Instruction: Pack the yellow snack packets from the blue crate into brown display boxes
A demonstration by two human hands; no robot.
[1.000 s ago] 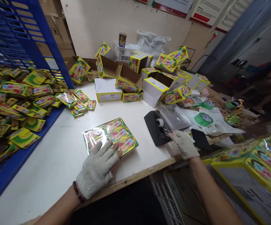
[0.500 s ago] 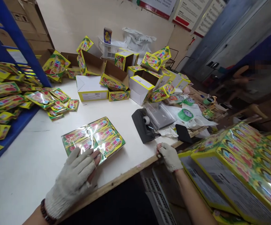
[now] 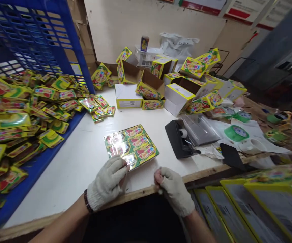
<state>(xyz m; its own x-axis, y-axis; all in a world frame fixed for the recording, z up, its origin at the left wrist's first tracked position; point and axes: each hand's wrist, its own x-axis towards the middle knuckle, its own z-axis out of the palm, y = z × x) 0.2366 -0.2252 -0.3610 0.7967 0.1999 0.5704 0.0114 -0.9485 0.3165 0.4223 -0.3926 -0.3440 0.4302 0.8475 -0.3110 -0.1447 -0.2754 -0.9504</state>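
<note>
We locate the wrapped pack (image 3: 136, 143) inward of the front edge of the surface (image 3: 70, 162), touching the half-curled left hand (image 3: 108, 182), its hold unclear, and far-left of the right hand (image 3: 173, 190), whose closed grip shows no discernible contents.

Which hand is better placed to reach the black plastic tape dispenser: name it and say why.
Probably the right hand: it is nearer the dispenser. The left hand is farther away and touches the shiny rectangular pack of small green-and-yellow boxes. Whether the right hand holds anything is unclear.
</note>
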